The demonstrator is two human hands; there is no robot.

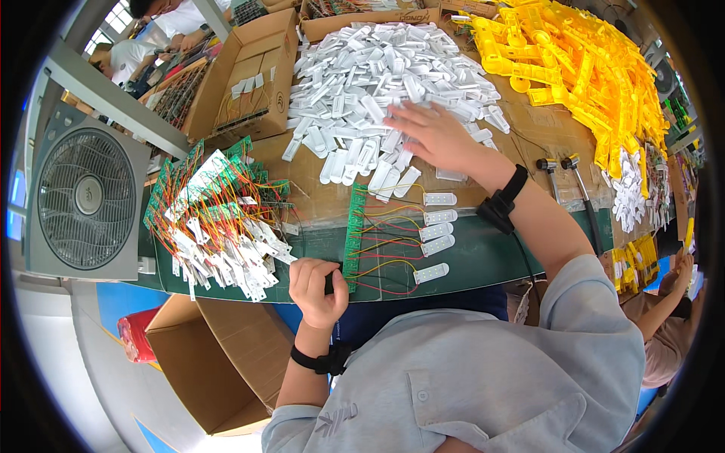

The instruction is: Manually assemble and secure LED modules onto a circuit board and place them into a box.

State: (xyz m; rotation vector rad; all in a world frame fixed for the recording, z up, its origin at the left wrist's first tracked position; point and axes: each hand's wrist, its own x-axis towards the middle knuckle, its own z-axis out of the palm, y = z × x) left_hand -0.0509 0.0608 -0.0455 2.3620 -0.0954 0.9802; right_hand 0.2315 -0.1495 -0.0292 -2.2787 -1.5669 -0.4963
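My right hand [434, 136] lies flat with fingers spread on a large heap of small white plastic housings [377, 68] on the bench. My left hand [317, 291] is curled into a fist at the near end of a narrow green circuit strip [355, 226]; it seems to pinch that end, though the grip is partly hidden. Red and yellow wires run from the strip to several white housings [438, 219] laid in a row to its right. Both wrists wear black bands.
A tangle of finished green strips with wires and white housings [219, 219] lies to the left. Yellow plastic frames [581, 68] are heaped at the far right. Two small hammers [574, 174], cardboard boxes [249, 75] [204, 362], a box fan [87, 196] and other workers [672, 302] surround the bench.
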